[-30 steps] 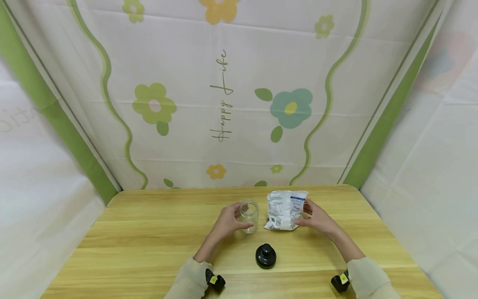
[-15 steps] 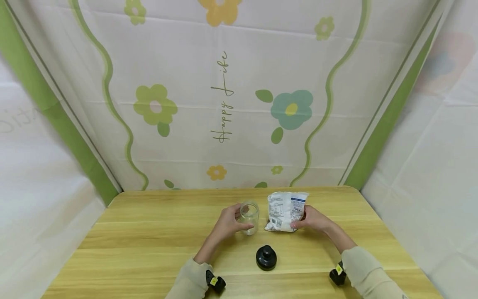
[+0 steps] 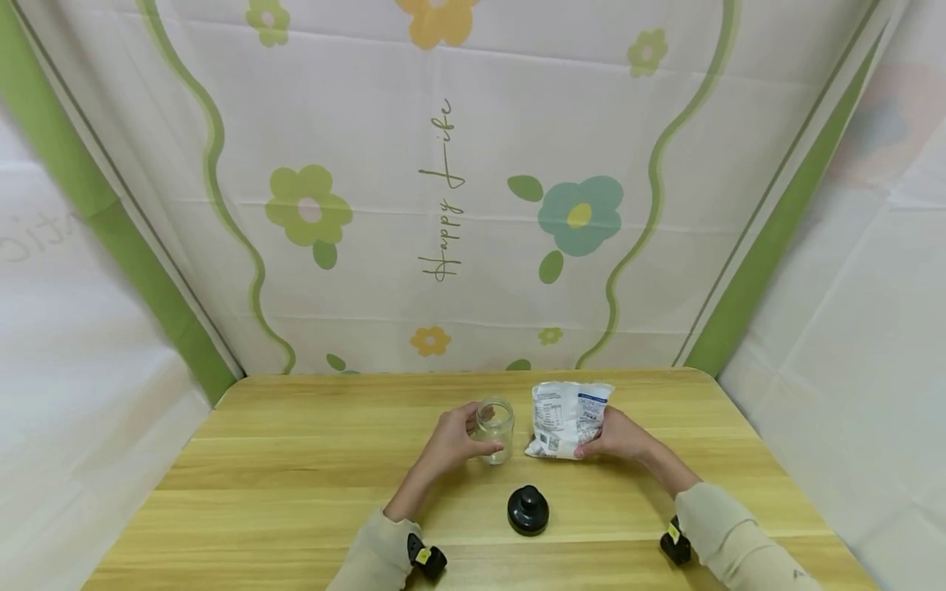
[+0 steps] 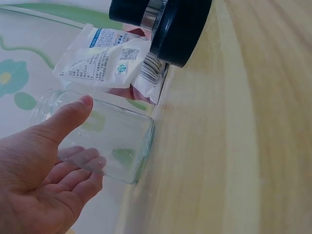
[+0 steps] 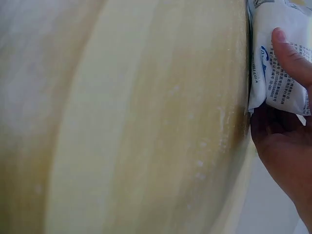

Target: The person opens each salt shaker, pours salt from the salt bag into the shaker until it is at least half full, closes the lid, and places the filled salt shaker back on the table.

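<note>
A clear glass jar (image 3: 494, 433), without a lid, stands upright on the wooden table. My left hand (image 3: 451, 442) holds it from the left, thumb on the near side and fingers curled round the far side, as the left wrist view also shows. Just to the right is a white printed bag (image 3: 565, 420), upright with its back panel of small text and a barcode facing me. My right hand (image 3: 621, 435) grips its lower right side, with the thumb (image 5: 291, 58) pressed on the front and the other fingers behind and underneath, mostly hidden.
A round black lid with a knob (image 3: 528, 510) sits on the table (image 3: 296, 476) in front of the jar and bag. Behind the table's far edge hangs a white flowered curtain (image 3: 369, 246), with more white cloth at both sides.
My right hand has slid lower along the bag's right side, its thumb now near the bottom edge. The left hand, jar and lid stay where they were.
</note>
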Motion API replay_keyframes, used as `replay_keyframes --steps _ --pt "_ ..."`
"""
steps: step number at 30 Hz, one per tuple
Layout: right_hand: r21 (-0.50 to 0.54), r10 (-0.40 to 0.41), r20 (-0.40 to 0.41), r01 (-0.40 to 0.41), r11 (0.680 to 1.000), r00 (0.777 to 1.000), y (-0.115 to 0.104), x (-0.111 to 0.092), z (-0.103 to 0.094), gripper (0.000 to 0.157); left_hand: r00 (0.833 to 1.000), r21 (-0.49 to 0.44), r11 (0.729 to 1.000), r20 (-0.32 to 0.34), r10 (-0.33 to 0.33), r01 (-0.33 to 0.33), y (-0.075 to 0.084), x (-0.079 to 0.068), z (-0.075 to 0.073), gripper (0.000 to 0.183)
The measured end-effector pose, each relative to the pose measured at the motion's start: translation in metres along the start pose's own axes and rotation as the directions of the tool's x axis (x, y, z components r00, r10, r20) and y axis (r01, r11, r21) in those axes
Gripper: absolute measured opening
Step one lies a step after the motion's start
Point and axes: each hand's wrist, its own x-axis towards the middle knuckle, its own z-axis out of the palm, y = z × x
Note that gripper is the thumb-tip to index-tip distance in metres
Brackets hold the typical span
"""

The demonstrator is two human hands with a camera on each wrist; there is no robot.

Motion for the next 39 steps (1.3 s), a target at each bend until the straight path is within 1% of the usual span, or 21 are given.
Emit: replay_keyframes --steps 2,5,9,13,17,20,22,24,28,30,34,35,36,39 --pt "0.008 0.011 -0.003 -0.011 1.000 1.000 -0.002 0.001 0.001 0.092 1.000 0.003 1.000 -0.002 0.001 -0.001 0.000 0.000 0.000 0.061" --pt "0.062 0.015 -0.001 -0.015 0.998 1.000 -0.005 0.002 0.002 0.094 1.000 0.001 1.000 0.002 0.000 0.000 0.000 0.000 0.000 0.060" --pt "0.136 0.002 -0.001 -0.002 0.991 1.000 -0.008 0.004 0.005 0.090 1.000 0.002 1.000 0.006 0.003 -0.003 -0.001 0.001 -0.001 0.060" --pt "0.156 -0.005 -0.009 0.007 0.988 1.000 -0.011 0.005 0.008 0.084 1.000 0.008 1.000 0.005 0.013 -0.013 -0.001 0.002 -0.001 0.061" --pt "0.162 -0.013 0.002 0.012 0.987 1.000 -0.014 0.004 0.011 0.081 1.000 0.007 1.000 0.005 0.014 -0.014 -0.001 0.002 -0.002 0.062" --pt "0.188 0.011 0.012 -0.013 0.982 1.000 -0.015 0.003 0.013 0.082 1.000 0.001 1.000 0.006 0.013 -0.013 -0.001 0.002 -0.002 0.063" --pt "0.227 0.026 0.022 -0.030 0.973 0.999 -0.015 0.002 0.014 0.084 1.000 -0.001 1.000 0.006 0.011 -0.011 -0.002 0.001 -0.001 0.064" --pt "0.289 0.035 0.034 -0.043 0.956 0.999 -0.016 0.000 0.015 0.086 1.000 -0.002 1.000 0.005 0.009 -0.009 -0.002 0.001 -0.001 0.064" --pt "0.417 -0.001 0.051 -0.020 0.908 0.999 -0.016 -0.005 0.015 0.089 1.000 -0.005 1.000 0.010 0.007 -0.007 -0.001 0.000 0.000 0.065" --pt "0.474 -0.037 0.047 0.010 0.880 0.998 -0.017 -0.007 0.015 0.086 1.000 -0.007 1.000 0.013 0.007 -0.007 -0.001 0.001 0.000 0.066" --pt "0.576 -0.122 0.033 0.080 0.813 0.992 -0.021 -0.009 0.015 0.071 1.000 -0.011 1.000 0.013 0.008 -0.007 -0.002 0.002 -0.001 0.065" --pt "0.603 -0.137 0.031 0.091 0.793 0.990 -0.022 -0.010 0.015 0.071 1.000 -0.011 1.000 0.012 0.007 -0.007 -0.002 0.002 -0.001 0.065" --pt "0.619 -0.148 0.028 0.099 0.779 0.989 -0.023 -0.010 0.015 0.072 1.000 -0.011 1.000 0.012 0.008 -0.008 -0.002 0.002 -0.001 0.064" --pt "0.649 -0.151 0.012 0.108 0.753 0.988 -0.029 -0.011 0.018 0.072 1.000 -0.010 1.000 0.011 0.007 -0.007 -0.003 0.001 -0.001 0.065"
